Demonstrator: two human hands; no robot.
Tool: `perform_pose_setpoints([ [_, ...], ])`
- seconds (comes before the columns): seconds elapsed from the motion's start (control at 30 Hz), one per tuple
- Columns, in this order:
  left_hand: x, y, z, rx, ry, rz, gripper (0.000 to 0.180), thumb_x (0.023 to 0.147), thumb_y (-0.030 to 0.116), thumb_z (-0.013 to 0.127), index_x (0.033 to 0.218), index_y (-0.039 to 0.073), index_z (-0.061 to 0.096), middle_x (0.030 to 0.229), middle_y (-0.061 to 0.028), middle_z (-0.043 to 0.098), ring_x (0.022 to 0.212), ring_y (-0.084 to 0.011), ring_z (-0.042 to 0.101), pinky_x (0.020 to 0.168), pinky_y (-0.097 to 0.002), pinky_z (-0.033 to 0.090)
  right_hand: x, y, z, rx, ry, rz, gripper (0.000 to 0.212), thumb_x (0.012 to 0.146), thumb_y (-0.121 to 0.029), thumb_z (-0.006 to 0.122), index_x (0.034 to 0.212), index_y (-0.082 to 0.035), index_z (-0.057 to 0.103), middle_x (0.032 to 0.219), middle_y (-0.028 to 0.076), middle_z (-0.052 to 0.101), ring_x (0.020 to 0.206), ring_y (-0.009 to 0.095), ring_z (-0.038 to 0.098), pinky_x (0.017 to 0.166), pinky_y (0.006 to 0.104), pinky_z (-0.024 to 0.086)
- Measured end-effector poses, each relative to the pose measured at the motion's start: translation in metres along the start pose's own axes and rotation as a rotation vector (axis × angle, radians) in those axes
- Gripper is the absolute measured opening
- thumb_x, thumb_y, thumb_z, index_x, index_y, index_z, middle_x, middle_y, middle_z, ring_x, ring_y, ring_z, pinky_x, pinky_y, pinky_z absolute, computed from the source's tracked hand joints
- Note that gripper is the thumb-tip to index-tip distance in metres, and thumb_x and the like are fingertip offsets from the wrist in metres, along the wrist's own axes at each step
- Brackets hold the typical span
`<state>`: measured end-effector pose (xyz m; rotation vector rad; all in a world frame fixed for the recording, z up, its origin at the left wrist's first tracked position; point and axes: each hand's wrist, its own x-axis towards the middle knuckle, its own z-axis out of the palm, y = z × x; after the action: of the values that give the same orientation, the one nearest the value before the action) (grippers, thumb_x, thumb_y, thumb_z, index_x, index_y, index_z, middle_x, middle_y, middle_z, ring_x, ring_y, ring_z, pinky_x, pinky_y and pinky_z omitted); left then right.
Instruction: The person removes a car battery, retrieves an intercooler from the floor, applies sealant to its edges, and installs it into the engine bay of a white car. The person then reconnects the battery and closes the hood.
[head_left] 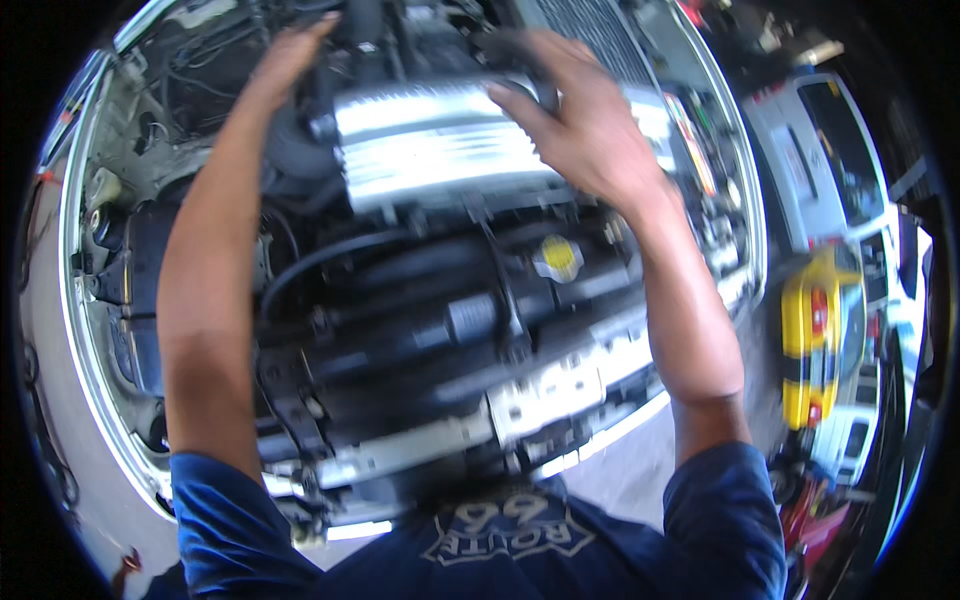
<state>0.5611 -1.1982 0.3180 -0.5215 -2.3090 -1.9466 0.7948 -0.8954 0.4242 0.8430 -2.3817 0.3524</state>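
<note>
The silver cover (430, 145) lies just left of the right hand (592, 120), whose thumb stands apart from its blurred fingers. Whether it or the left hand (292, 58) grips anything, I cannot tell. A yellow cap (559, 258) sits below the right hand.

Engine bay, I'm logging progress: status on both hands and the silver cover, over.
Left hand beyond left end of silver cover, grip unclear. Right hand across its right part, blurred, grip unclear. Right hand partly hides cover.
</note>
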Motion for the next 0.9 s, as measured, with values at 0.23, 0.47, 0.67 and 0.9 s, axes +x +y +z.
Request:
perform_pose_setpoints([
  [0.23, -0.214, 0.109, -0.019, 0.222, 0.229, -0.120, 0.048, 0.092, 0.032, 0.068, 0.126, -0.002, 0.064, 0.120, -0.0162, 0.069, 0.111, -0.0225, 0.063, 0.097, -0.0349, 0.046, -0.313, -0.186, -0.089, 0.059, 0.134, 1.226, 0.022, 0.094, -0.011, 0.063, 0.111, 0.003, 0.064, 0.099, 0.020, 0.069, 0.093, 0.031, 0.069, 0.085, 0.0402, 0.053],
  [0.47, -0.377, 0.129, 0.121, 0.276, 0.164, 0.000, 0.035, 0.085, 0.024, 0.078, 0.112, 0.003, 0.070, 0.110, -0.0141, 0.072, 0.103, -0.0232, 0.066, 0.094, -0.0349, 0.049, -0.416, -0.256, -0.090, 0.222, -0.060, 1.148, 0.022, 0.090, -0.002, 0.062, 0.112, 0.000, 0.065, 0.097, 0.019, 0.069, 0.087, 0.032, 0.068, 0.078, 0.0401, 0.055],
  [0.67, -0.399, 0.128, 0.180, 0.777, 0.242, 0.179, 0.026, 0.084, 0.020, 0.075, 0.104, 0.005, 0.073, 0.111, -0.0213, 0.068, 0.098, -0.0390, 0.064, 0.091, -0.0447, 0.049, -0.427, -0.217, -0.121, 0.254, 0.120, 1.020, 0.023, 0.091, -0.002, 0.061, 0.113, 0.000, 0.065, 0.099, 0.022, 0.068, 0.091, 0.038, 0.068, 0.081, 0.0422, 0.053],
  [0.9, -0.367, 0.144, 0.210, 0.847, 0.168, -0.049, 0.030, 0.091, 0.028, 0.066, 0.106, 0.003, 0.073, 0.101, -0.0214, 0.071, 0.097, -0.0376, 0.068, 0.088, -0.0438, 0.052, -0.449, -0.087, -0.164, 0.187, 0.256, 0.922, 0.022, 0.093, -0.005, 0.059, 0.112, 0.002, 0.066, 0.100, 0.022, 0.069, 0.091, 0.035, 0.069, 0.082, 0.0395, 0.053],
])
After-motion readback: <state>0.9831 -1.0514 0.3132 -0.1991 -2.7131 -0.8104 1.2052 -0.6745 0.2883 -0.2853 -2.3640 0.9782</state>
